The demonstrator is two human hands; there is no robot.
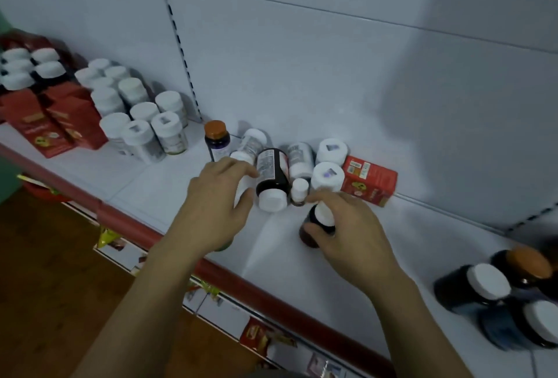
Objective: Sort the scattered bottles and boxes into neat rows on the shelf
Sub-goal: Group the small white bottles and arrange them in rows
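Reading along the shelf (pixel 392 257) from the left: finds red boxes (pixel 60 124) and white-capped bottles (pixel 142 118) standing in tight rows toward the back, presumably the sorted stock. Notes an orange-capped bottle (pixel 216 139) upright just right of them, at the edge of the jumble.

Sees the left hand (pixel 216 205) curled round a white bottle (pixel 241 189), thumb below and fingers over, most of it hidden. Looks like a grip for lifting it clear of the pile.

Records a dark bottle (pixel 271 178) on its side just beside that hand, cap toward the front, next to a small white-capped bottle (pixel 299 192). Behind these, notes a labelled white bottle (pixel 300 157) lying down and an upright white-capped pair (pixel 328 172).

Puts the right hand (pixel 353 226) wrapped round a small dark bottle (pixel 317 223), cap up, near the shelf front. Probably held upright so as to go straight into a row.

Marks a red box (pixel 370 180) lying flat at the pile's right end, unsorted. Logs dark jars (pixel 483 287) grouped at far right.
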